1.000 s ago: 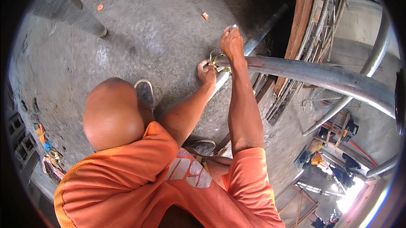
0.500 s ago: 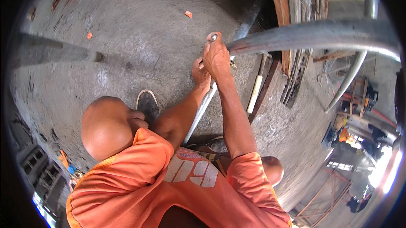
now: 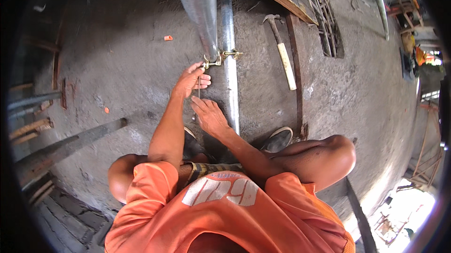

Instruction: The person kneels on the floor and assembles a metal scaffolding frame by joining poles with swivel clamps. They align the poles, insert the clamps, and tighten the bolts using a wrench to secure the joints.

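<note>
- The brass-coloured clamp (image 3: 220, 58) sits where two steel pipes meet — one pipe (image 3: 230, 79) lying along the concrete floor (image 3: 117, 65), the other, thicker pipe (image 3: 199, 8) slanting up toward the head camera.
- The left hand (image 3: 190, 80) is closed on a thin metal rod (image 3: 198, 94) just below the clamp, fingertips almost at the fitting.
- The right hand (image 3: 210, 116) lies beside the floor pipe with its fingers near the rod's lower end; whether it grips anything I cannot tell.
- The clamp looks small, rigid and hard-edged — probably best pinched by its body, not its threaded bolt.
- The pipes look heavy, stiff and smooth, so likely slippery; a full wrap of the hand would suit them.
- A claw hammer (image 3: 284, 55) with a pale handle lies apart, to the right.
</note>
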Demonstrator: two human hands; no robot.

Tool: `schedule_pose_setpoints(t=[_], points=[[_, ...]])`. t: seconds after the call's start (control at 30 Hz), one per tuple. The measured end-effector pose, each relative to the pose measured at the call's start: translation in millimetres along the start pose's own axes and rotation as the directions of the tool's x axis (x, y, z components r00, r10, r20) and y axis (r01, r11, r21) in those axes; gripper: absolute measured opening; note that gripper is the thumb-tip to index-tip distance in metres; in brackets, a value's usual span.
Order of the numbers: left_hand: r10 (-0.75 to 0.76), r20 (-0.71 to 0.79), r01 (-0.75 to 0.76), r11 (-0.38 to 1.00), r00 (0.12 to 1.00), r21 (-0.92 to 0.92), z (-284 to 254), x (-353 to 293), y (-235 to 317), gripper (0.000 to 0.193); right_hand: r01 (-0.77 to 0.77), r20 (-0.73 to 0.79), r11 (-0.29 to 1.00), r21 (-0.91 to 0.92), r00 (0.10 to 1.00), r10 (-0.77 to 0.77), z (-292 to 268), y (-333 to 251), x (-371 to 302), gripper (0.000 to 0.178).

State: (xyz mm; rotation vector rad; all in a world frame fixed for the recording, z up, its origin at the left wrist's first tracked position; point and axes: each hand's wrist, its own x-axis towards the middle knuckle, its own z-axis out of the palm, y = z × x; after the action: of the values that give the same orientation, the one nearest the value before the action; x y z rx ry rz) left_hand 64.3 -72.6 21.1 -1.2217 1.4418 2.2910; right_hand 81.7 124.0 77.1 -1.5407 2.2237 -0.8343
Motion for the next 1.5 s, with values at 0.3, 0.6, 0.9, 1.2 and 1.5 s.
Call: schedule_pose_setpoints(t=[0.3,0.6,0.9,1.2,1.5], points=[[0.346,-0.398,-0.202,0.911,0.849,0.361,48,-25,-59,0.045,-0.067,0.219,0.985,-0.159,0.97,0.101,32,13,-25,0.039],[0.78,-0.294,-0.235,0.484,0.552,0.843,47,-8,-80,0.038,-0.584,-0.396,0.812,-0.007,0.747,0.534,-17,45,-12,0.051],[0.671,-0.5,-0.109,0.649,0.548,0.753,56,-8,-62,0.038,-0.727,-0.219,0.676,0.118,0.645,0.732,-12,65,-13,0.071],[0.408,-0.259,0.022,0.502,0.876,0.865,29,-34,1,0.041,-0.703,-0.266,0.692,0.167,0.644,0.718,-5,66,-12,0.069],[-0.199,-0.071,0.162,0.486,0.977,0.859,17,-18,100,0.021,-0.708,-0.266,0.689,0.158,0.641,0.72,0,70,-14,0.068]])
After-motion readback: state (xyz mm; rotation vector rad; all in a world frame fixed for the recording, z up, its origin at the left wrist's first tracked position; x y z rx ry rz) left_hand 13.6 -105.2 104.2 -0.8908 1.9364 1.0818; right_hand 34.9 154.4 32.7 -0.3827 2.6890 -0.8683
